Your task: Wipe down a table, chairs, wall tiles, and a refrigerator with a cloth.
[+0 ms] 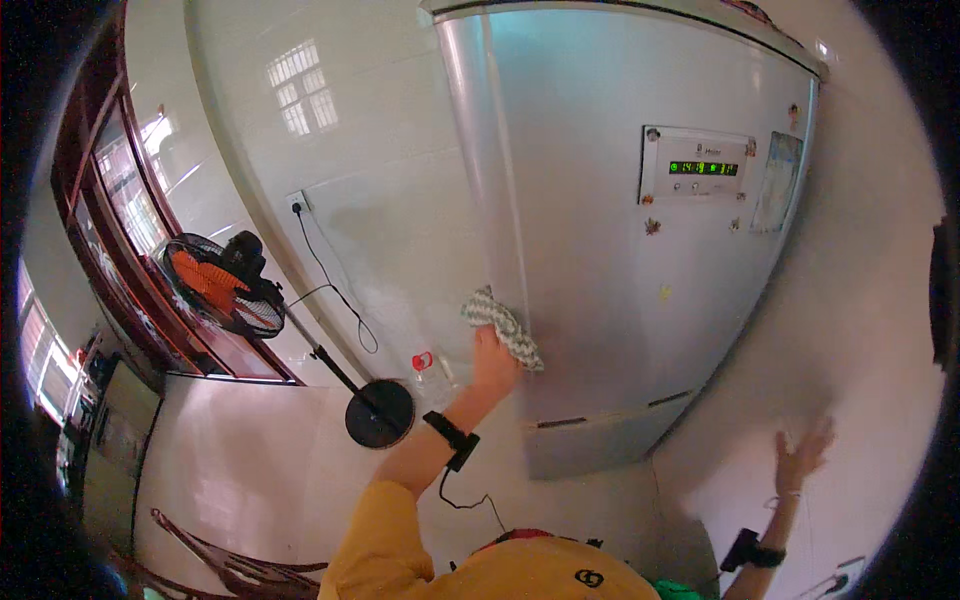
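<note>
My left hand [496, 365] grips a folded grey-and-white patterned cloth [504, 324]. It holds the cloth against the left edge of a tall silver Haier refrigerator [592, 315], partway down the door. Over on the right, my right hand [802, 454] is empty with its fingers apart, at the pale wall beside the refrigerator; whether the palm presses on the wall, I cannot tell. A black device is strapped to each wrist. The refrigerator door carries a lit display panel [697, 166] and several small magnets.
Left of the refrigerator, a clear plastic bottle with a red handle [424, 367] stands on the floor. A pedestal fan [217, 281] has its round black base [380, 414] nearby. Its cord hangs from a wall socket [298, 201]. Dark wooden furniture [232, 566] lies at lower left.
</note>
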### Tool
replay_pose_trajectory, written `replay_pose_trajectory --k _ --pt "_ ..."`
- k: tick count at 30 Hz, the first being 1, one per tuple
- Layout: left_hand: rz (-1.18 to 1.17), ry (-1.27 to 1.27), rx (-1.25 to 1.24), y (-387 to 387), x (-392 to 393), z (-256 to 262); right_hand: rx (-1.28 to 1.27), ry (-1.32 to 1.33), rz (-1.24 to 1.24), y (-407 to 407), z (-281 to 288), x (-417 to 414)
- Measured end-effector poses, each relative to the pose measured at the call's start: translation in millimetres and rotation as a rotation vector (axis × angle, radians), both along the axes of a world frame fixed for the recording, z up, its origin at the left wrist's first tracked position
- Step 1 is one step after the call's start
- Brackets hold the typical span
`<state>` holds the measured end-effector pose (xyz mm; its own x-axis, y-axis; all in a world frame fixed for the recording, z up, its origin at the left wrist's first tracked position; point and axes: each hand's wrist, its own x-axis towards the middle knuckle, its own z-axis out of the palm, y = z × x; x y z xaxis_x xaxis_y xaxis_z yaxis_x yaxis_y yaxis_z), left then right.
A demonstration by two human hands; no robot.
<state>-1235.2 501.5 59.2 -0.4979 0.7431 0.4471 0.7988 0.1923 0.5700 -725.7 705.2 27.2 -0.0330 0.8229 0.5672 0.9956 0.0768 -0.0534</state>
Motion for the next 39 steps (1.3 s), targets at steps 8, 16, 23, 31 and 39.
replay_pose_trajectory --k 8,16,23,31,39 --pt "0.234 0.578 0.099 -41.7 39.3 58.3 -0.603 0.385 1.220 -99.9 92.9 -183.0" --pt "-0.381 0.301 -0.077 -25.9 127.3 133.4 -1.403 2.036 1.221 -156.9 125.8 -282.5" --pt "0.047 0.939 0.372 -19.5 51.0 208.7 -0.556 1.715 1.177 -74.0 219.0 -258.6" --pt "0.306 0.983 0.621 30.0 -6.7 205.6 0.531 0.306 1.030 -47.9 333.4 -310.4" --pt "0.225 0.931 0.646 28.1 -5.9 205.4 0.682 0.263 0.741 19.6 322.4 -323.2"
